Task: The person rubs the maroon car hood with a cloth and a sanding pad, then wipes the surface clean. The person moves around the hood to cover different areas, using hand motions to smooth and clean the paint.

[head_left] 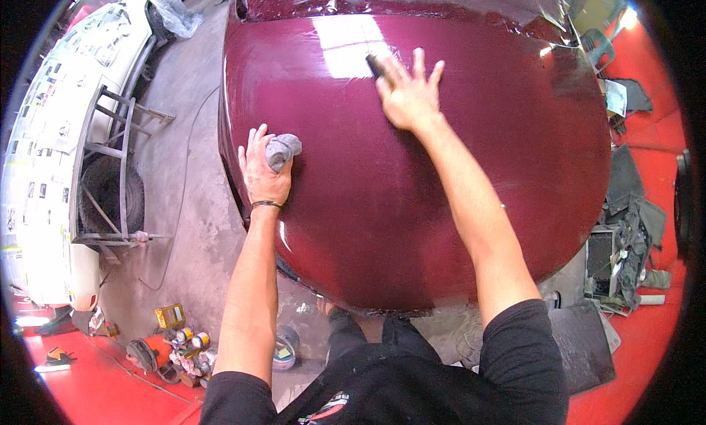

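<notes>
A glossy dark red car hood (441, 189) spreads out before me, with a bright reflection near its far side. My left hand (259, 167) rests at the hood's left edge, a bunched grey cloth (281, 151) tucked between its thumb and fingers. Farther off and to the right, my right hand (412, 97) reaches over the paint. A small dark block (374, 65) shows at its left fingers, which press it on the surface. Its other fingers are spread; what lies under the palm is hidden.
At left stands a white vehicle covered in paper (44, 167), with a metal stand (129, 130) beside it. A thin hose (184, 175) crosses the floor. Cans (198, 340) and an orange tool (149, 353) lie lower left. Dark car parts (625, 197) are piled at right.
</notes>
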The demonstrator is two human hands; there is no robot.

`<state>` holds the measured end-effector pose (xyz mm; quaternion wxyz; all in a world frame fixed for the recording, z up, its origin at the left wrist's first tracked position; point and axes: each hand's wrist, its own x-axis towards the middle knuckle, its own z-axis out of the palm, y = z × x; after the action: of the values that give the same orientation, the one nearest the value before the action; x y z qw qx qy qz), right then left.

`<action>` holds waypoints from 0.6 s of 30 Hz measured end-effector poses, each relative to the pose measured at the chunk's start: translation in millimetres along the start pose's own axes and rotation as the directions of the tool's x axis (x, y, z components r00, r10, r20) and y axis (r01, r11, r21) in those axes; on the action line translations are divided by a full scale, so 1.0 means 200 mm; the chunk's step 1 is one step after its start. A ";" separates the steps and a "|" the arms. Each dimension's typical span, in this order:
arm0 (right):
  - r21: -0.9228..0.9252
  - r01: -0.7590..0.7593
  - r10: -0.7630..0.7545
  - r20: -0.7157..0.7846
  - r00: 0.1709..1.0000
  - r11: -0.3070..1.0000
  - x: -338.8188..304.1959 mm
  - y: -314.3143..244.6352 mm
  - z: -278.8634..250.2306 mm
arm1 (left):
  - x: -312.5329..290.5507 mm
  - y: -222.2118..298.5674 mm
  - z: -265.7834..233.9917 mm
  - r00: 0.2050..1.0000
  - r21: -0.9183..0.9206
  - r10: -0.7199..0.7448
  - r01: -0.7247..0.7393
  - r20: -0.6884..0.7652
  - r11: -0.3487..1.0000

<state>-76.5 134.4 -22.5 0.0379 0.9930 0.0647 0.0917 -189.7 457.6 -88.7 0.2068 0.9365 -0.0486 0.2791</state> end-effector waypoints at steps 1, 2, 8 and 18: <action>0.009 -0.034 0.034 -0.036 0.999 0.999 0.07 0.10 0.04 | 0.01 0.03 0.03 1.000 -0.015 0.014 -0.014 0.003 1.000; 0.032 -0.045 0.047 -0.070 0.996 0.998 0.10 0.09 0.02 | 0.01 0.02 0.02 1.000 -0.019 0.010 -0.010 0.000 1.000; 0.063 0.154 -0.144 -0.150 0.978 0.986 -0.38 -0.14 0.16 | -0.01 -0.03 -0.01 1.000 -0.012 -0.010 0.009 -0.008 1.000; 0.038 0.038 -0.039 0.036 0.999 0.999 -0.07 -0.10 0.03 | 0.00 -0.01 0.00 1.000 -0.006 -0.008 0.008 -0.001 1.000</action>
<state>-91.0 151.2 -32.0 0.0221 0.9936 0.0848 0.0713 -189.3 458.5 -90.1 0.2107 0.9359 -0.0454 0.2787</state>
